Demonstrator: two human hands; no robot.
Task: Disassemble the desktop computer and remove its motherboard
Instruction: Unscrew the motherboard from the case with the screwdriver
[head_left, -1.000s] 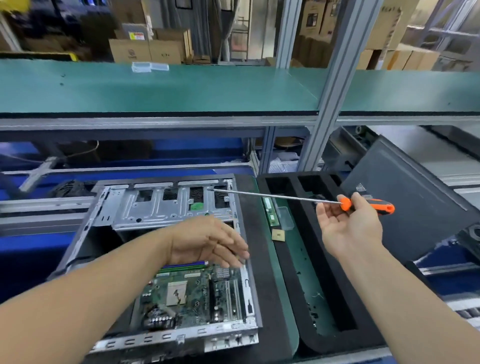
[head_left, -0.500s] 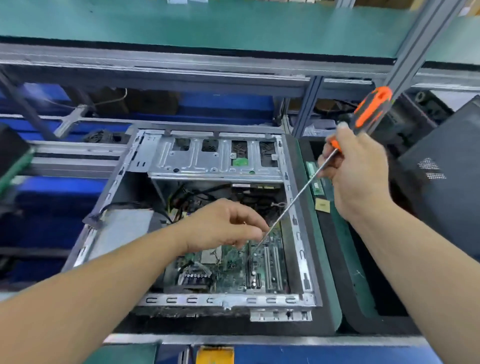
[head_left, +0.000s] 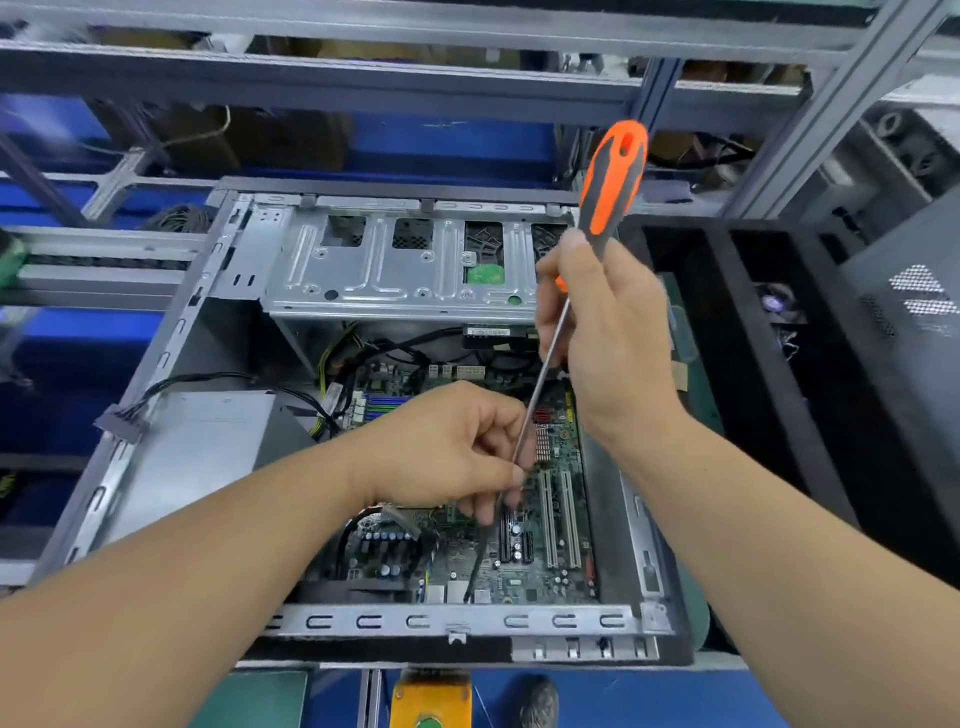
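Orange and grey, the screwdriver now stands nearly upright over the open computer case, where a second ago it lay almost level out to the right. The right hand is wrapped round the lower part of its handle, and the long shaft runs down and left into the case. The left hand has dropped from hovering to the shaft's lower end, its fingers pinched shut around the metal just above the tip, which they hide. The view has also tilted down over the work.

I judge this as the tip being steered onto a mounting screw. The motherboard lies flat on the case floor with cables attached, so removal looks early.

The case rests on a dark mat on the desk, a black foam tray just to its right. Grey metal racking crosses above, in a workshop.
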